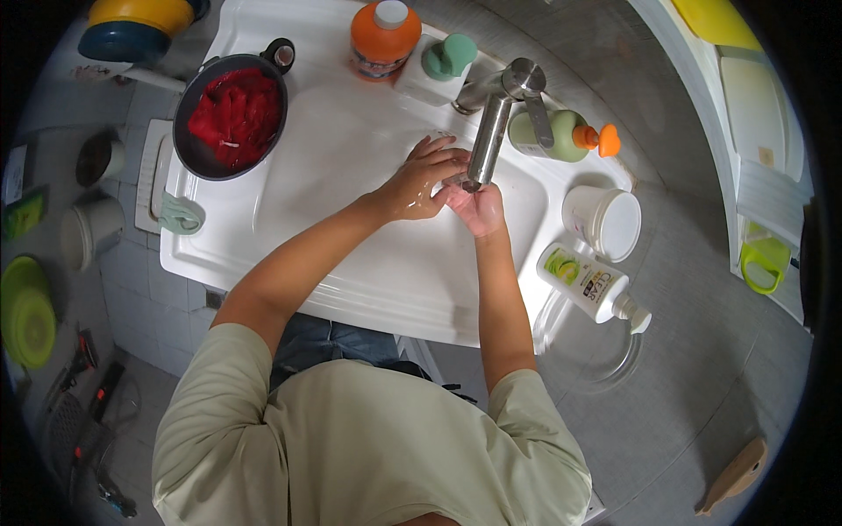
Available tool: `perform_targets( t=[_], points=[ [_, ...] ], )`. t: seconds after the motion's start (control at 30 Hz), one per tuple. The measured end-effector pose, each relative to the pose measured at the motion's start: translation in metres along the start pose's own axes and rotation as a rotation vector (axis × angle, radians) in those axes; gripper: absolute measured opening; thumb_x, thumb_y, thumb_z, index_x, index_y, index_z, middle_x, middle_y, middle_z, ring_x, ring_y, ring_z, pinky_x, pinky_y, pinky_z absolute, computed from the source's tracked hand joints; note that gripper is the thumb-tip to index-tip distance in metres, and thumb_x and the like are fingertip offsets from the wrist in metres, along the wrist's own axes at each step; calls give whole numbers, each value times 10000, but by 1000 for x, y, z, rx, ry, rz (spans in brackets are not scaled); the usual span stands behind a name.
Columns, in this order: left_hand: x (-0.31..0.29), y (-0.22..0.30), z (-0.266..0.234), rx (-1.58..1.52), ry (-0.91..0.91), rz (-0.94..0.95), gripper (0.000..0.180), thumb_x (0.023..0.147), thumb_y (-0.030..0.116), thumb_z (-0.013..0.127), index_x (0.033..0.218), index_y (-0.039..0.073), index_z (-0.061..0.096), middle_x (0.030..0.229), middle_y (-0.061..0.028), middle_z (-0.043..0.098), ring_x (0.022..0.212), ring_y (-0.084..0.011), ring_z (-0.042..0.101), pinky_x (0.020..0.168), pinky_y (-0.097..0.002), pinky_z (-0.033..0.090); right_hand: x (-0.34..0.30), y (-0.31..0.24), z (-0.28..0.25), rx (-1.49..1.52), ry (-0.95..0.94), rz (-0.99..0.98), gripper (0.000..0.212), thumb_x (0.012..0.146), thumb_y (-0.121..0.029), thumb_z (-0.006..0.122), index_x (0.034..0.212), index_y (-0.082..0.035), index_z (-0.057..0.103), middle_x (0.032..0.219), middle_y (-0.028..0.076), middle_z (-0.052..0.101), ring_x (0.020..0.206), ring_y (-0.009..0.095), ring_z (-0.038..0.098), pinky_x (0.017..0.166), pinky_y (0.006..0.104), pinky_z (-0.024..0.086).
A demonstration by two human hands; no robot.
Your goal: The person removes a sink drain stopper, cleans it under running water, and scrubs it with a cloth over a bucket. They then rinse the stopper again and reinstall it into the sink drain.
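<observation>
Both hands meet over the white sink [263,237], right under the spout of the steel tap [493,130]. My left hand [423,180] lies with fingers spread over my right hand [476,209], which is cupped palm-up beneath the spout. The two hands touch each other and hold no object. Whether water is running I cannot tell.
A dark pan of red food [230,116] sits on the sink's left side. An orange bottle [384,37], a green-topped dispenser [443,60] and a green bottle with an orange cap [566,136] stand behind the tap. A white cup [603,221] and a white pump bottle [589,287] are at the right.
</observation>
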State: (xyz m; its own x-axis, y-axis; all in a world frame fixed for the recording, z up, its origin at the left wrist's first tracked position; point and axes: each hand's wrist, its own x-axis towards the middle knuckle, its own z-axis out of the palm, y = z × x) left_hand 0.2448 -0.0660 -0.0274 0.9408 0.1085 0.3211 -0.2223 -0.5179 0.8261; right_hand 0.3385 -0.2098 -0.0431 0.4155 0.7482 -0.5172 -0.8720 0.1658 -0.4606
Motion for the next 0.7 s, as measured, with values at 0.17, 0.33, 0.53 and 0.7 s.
perform_targets(
  t=[0.17,0.33,0.53,0.7],
  points=[
    [-4,-10,5,-146,43,-26,406,694,-7,665,1081,53,558,1140,-120,554,1098,-297,496,955,-388,378,-3,-1,11,-321,255,30,234,851,-40,406,1052,-14,525,838,28,543,748,126,535,729,296,467],
    [-5,1,-11,-241,129,-167,379,694,12,699,1048,28,565,1032,-120,595,917,-272,572,806,-343,463,-24,-19,36,-706,335,-30,255,852,-93,503,1093,-65,581,960,22,614,862,95,565,747,256,457],
    [-5,-3,-6,-263,63,-142,360,686,-16,689,1019,27,561,954,-109,592,885,-272,571,778,-350,464,-14,-17,48,-1438,305,-270,141,761,-34,565,870,16,638,744,83,650,655,148,609,602,287,483],
    [-9,-10,-4,-207,137,-132,344,681,-41,671,999,27,556,940,-105,587,898,-278,563,795,-357,457,-7,-19,38,-1219,295,-188,136,754,-26,580,867,30,630,729,119,645,629,155,609,583,283,483]
  ],
)
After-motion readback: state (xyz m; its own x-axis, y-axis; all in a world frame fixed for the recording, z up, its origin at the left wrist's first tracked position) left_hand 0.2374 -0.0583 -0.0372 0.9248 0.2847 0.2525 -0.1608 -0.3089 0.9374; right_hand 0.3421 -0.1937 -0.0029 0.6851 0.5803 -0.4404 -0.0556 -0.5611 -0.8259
